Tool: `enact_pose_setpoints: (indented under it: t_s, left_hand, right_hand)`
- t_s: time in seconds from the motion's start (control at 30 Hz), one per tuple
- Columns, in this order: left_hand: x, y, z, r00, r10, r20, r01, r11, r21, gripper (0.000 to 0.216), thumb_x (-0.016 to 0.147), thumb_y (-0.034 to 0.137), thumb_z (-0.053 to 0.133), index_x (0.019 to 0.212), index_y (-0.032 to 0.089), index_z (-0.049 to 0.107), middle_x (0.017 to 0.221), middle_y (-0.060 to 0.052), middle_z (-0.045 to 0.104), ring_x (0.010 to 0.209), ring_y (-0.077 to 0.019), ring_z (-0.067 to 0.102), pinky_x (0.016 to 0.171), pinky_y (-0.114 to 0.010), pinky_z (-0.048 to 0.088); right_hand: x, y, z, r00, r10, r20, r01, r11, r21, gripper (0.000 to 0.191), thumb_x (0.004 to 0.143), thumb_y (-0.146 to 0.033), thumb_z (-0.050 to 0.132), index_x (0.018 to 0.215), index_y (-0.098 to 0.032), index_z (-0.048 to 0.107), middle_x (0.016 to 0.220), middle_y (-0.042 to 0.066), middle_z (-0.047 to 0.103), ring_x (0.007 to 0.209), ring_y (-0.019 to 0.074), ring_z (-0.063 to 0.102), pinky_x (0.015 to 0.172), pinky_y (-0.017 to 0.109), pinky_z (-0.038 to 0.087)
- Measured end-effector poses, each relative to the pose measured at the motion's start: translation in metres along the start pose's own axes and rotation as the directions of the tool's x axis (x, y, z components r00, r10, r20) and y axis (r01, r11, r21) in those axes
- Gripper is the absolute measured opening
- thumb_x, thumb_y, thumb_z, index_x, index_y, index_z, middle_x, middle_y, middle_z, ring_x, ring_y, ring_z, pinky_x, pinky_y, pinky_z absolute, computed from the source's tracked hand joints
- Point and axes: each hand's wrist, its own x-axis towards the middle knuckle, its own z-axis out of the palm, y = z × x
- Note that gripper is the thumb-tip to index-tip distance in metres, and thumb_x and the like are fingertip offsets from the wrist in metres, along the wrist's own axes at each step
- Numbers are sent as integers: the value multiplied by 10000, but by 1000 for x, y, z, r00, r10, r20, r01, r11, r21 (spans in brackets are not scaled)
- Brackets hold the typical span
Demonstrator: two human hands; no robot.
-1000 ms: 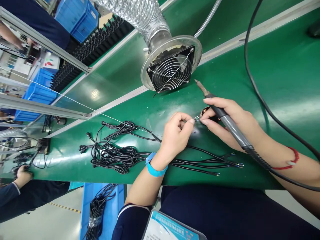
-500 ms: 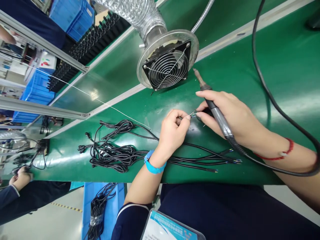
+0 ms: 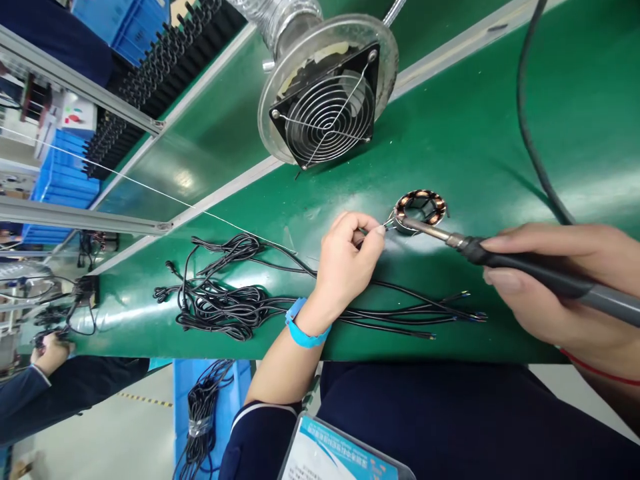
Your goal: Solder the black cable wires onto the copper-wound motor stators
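My left hand (image 3: pixel 347 263) pinches thin wires (image 3: pixel 389 225) at the near left side of a round motor stator (image 3: pixel 420 208) with copper windings. The stator rests on the green bench. My right hand (image 3: pixel 565 280) grips a soldering iron (image 3: pixel 530 270) by its dark handle. Its metal tip points left and reaches the near rim of the stator, close to the wires; whether it touches them I cannot tell. Several black cables (image 3: pixel 240 303) lie coiled left of my left hand, their stripped ends (image 3: pixel 470 317) passing below it to the right.
A fume extractor fan (image 3: pixel 327 123) on a foil duct stands beyond my hands. The iron's cord (image 3: pixel 525 127) loops at the upper right. Below the bench edge, a blue crate (image 3: pixel 235 393) holds bundled cables. At far left are a co-worker's hand (image 3: pixel 50 353) and a metal frame (image 3: pixel 85 217).
My right hand has moved right, away from the wires, and turned the soldering iron so its tip points left at the stator. The stator, mostly hidden before, now shows. My left hand keeps its pinch.
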Motion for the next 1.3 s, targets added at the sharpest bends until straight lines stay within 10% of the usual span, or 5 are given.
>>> enact_pose_setpoints:
  t_s: [0.57,0.8,1.03,1.3]
  left_hand:
    - [1,-1,0,998,-61,-19,59,995,-75,124,858,172,656,748,183,600,746,27,557,592,-69,431,611,-235,369]
    - [1,-2,0,999,-38,-13,37,997,-72,120,860,188,651,753,185,596,752,20,562,595,-74,432,610,-240,370]
    - [3,-1,-1,1000,-26,-11,25,998,-57,108,855,195,646,757,185,600,729,28,551,589,-76,433,614,-239,370]
    - [3,2,-2,1000,-21,-12,21,999,-31,121,854,184,637,745,170,587,745,36,542,585,-58,437,600,-223,368]
  right_hand:
    - [-1,3,2,995,89,41,-91,995,34,319,956,-554,618,933,-249,707,620,-3,634,396,97,488,541,258,541]
    - [5,-1,5,999,50,-11,-49,997,58,266,954,-492,645,1002,-233,679,727,35,665,515,119,569,555,282,521]
    - [37,-22,-2,981,-13,196,23,998,-51,298,1015,-337,577,1306,-291,619,1176,19,739,975,162,733,841,251,601]
    - [58,-15,22,972,-39,232,62,994,-93,390,1008,-336,522,1385,-240,553,1079,22,753,981,227,719,842,361,579]
